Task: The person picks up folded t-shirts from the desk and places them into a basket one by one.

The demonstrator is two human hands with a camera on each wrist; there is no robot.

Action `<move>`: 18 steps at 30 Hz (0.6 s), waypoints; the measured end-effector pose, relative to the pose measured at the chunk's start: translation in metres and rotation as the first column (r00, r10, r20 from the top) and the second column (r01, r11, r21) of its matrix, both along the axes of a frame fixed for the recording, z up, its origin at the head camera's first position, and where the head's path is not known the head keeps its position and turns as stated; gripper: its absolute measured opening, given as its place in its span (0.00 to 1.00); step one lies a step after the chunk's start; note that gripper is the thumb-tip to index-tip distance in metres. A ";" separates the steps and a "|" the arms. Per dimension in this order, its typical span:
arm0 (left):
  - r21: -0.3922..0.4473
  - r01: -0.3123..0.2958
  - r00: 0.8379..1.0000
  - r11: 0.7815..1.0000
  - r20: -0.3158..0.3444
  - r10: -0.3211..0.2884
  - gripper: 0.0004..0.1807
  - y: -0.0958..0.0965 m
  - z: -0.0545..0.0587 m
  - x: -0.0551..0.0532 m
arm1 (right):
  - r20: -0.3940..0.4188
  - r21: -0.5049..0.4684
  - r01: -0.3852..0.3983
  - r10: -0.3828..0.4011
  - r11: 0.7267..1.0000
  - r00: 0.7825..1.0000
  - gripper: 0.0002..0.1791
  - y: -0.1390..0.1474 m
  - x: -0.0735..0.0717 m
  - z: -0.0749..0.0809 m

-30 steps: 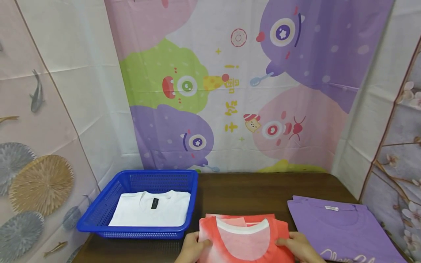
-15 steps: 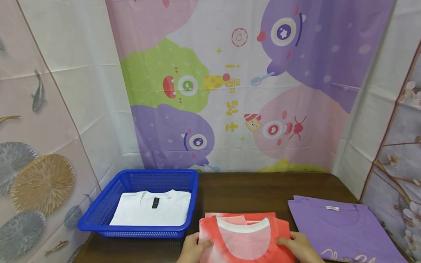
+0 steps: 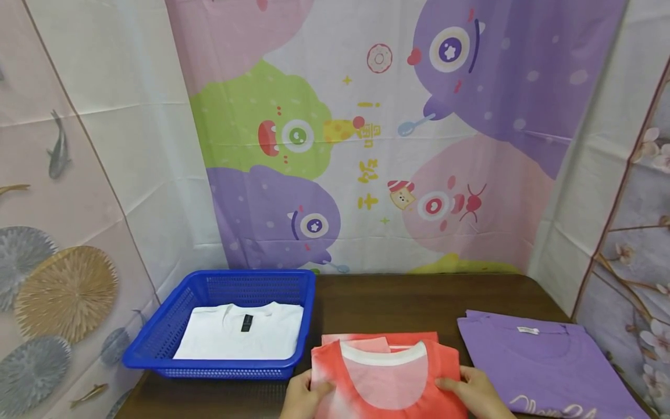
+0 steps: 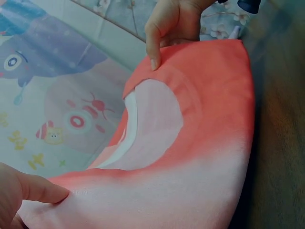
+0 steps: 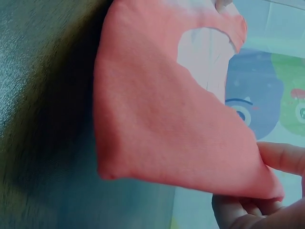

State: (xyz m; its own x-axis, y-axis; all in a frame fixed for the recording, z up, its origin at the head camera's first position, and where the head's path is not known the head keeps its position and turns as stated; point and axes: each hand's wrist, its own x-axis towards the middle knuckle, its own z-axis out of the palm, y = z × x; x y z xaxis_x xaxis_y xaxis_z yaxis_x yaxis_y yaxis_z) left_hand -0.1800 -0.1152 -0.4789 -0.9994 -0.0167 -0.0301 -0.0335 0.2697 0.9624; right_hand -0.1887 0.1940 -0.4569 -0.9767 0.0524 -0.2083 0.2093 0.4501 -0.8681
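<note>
A folded T-shirt (image 3: 389, 381), red fading to white with a white neckband, is held up by both hands at the front of the table. My left hand (image 3: 303, 396) pinches its left side, thumb on the front face. On the opposite side my right hand (image 3: 476, 393) grips the red edge the same way. In the left wrist view the shirt (image 4: 209, 105) stands tilted and slightly bowed between the two hands. The right wrist view shows the thumb (image 5: 281, 155) on one face of the cloth and the curled fingers (image 5: 233, 210) partly hidden behind it.
A blue plastic basket (image 3: 230, 365) stands at the left with a folded white T-shirt (image 3: 238, 343) inside. To the right lies a folded purple T-shirt (image 3: 544, 366) on the dark wooden table (image 3: 398, 302). Printed cloth curtains (image 3: 377, 250) hang behind and at both sides.
The red and white T-shirt has risen slightly and shifted a little to the left, with both hands still holding it. The basket and the other shirts stay put.
</note>
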 end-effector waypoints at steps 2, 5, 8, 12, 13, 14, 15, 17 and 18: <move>-0.003 -0.007 1.000 1.000 -0.006 0.007 0.18 -0.001 0.001 0.001 | -0.002 0.000 0.001 -0.001 1.000 1.000 0.22 -0.002 0.000 0.001; -0.013 -0.011 1.000 1.000 -0.019 0.011 0.18 -0.003 0.003 0.002 | -0.006 -0.009 -0.003 0.003 1.000 1.000 0.21 -0.004 0.001 0.004; -0.017 -0.009 1.000 1.000 -0.028 0.008 0.18 -0.005 0.005 0.003 | -0.007 -0.015 0.009 -0.009 1.000 1.000 0.20 -0.006 0.001 0.006; -0.017 -0.012 0.999 1.000 -0.033 0.011 0.18 -0.007 0.007 0.003 | -0.009 -0.017 0.029 -0.029 0.999 1.000 0.20 -0.009 0.002 0.009; -0.016 -0.012 0.999 1.000 -0.032 0.012 0.18 -0.007 0.007 0.003 | -0.012 -0.018 0.028 -0.029 0.999 1.000 0.20 -0.010 0.002 0.010; -0.015 -0.013 0.999 1.000 -0.032 0.013 0.17 -0.008 0.008 0.004 | -0.013 -0.017 0.029 -0.029 0.999 0.999 0.19 -0.010 0.003 0.010; -0.013 -0.014 0.999 1.000 -0.033 0.014 0.17 -0.008 0.008 0.004 | -0.014 -0.018 0.028 -0.028 0.999 0.999 0.19 -0.010 0.003 0.011; -0.010 -0.014 0.999 1.000 -0.031 0.013 0.17 -0.009 0.009 0.004 | -0.023 -0.015 0.013 -0.013 1.000 1.000 0.20 -0.010 0.003 0.011; -0.008 -0.014 1.000 1.000 -0.026 0.014 0.17 -0.009 0.010 0.004 | -0.031 -0.012 0.002 -0.002 1.000 1.000 0.20 -0.009 0.004 0.011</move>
